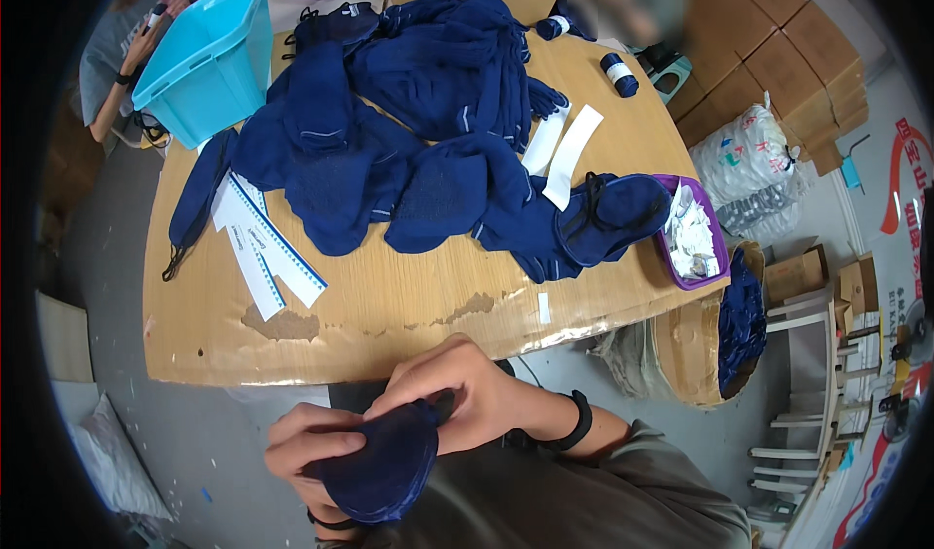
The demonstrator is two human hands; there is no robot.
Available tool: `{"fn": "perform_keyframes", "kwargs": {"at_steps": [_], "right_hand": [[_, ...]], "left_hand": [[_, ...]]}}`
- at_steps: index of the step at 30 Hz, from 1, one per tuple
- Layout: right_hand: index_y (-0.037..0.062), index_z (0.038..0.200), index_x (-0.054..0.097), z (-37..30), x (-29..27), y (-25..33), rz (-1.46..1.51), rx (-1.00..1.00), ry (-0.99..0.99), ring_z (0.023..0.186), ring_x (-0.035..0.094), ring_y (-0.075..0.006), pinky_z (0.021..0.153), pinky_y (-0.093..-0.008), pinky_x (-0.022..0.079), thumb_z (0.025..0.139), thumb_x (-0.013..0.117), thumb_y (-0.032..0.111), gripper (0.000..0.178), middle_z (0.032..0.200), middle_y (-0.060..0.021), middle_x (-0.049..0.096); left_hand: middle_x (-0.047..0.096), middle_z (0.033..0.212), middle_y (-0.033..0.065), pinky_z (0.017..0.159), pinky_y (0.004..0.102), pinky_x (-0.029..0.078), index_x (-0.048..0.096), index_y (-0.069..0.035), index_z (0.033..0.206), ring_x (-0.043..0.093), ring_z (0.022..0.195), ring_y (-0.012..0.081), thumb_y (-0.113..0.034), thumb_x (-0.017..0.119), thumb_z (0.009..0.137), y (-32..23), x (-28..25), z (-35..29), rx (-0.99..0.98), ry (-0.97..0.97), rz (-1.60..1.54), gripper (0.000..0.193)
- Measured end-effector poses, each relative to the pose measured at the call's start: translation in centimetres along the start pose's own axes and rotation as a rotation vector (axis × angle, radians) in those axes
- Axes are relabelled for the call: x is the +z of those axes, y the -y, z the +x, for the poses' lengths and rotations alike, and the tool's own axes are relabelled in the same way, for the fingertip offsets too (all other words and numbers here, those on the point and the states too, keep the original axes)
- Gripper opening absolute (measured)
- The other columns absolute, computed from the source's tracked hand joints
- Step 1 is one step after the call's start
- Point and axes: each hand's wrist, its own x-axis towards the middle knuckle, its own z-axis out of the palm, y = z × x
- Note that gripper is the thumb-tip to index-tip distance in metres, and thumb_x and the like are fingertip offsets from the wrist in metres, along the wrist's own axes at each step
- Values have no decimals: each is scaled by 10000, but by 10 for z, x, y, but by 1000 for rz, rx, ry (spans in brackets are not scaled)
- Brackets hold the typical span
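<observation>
Close to my body, below the table's near edge, I hold a navy fabric piece (382, 463) with a rounded, seamed edge; its exact kind is unclear. My left hand (309, 444) grips its left side, thumb lying on top. The fingers of my right hand (457, 385) are closed on its upper end, where a small dark bit shows between them. Across the table (409, 306) spreads a heap of navy fabric pieces (428, 91). A navy pouch-like piece with black cord (618, 216) lies at its right end.
White printed paper strips (263, 247) lie at left, blank white strips (572, 155) at right. A purple tray (715, 272) holds white slips. A turquoise bin (209, 62) stands far left, near a person's arm (122, 72). A navy roll (619, 75) lies far right; cartons stand beyond.
</observation>
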Motion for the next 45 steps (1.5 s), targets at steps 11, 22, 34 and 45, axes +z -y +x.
{"fn": "perform_keyframes", "kwargs": {"at_steps": [11,22,34,45], "right_hand": [[-30,1150,710,6,6,-7,-145,61,-146,886,711,-188,772,-283,528,789,798,41,378,1040,-133,736],[-7,1176,697,11,4,-12,-317,-82,-293,1041,706,-242,894,-324,543,759,765,-29,423,1127,-139,719],[21,1119,743,17,0,-14,-267,-212,-284,1039,681,-248,881,-319,537,778,643,-130,386,1165,-132,675],[50,1124,759,4,-7,-15,-452,-294,-323,1039,685,-274,886,-326,549,771,651,-118,406,1182,-152,656]], "left_hand": [[711,905,179,745,308,543,672,29,968,702,813,235,-194,809,798,11,24,4,-216,-209,-103,312],[701,1042,212,833,312,535,675,49,1012,691,949,254,-126,743,887,18,39,6,-301,-254,-347,225],[689,1072,216,838,331,551,682,16,897,696,956,261,-29,782,832,24,59,12,-91,-385,-215,127],[680,1095,216,890,340,542,675,31,893,685,994,261,29,746,843,28,74,12,-220,-351,-528,87]]}}
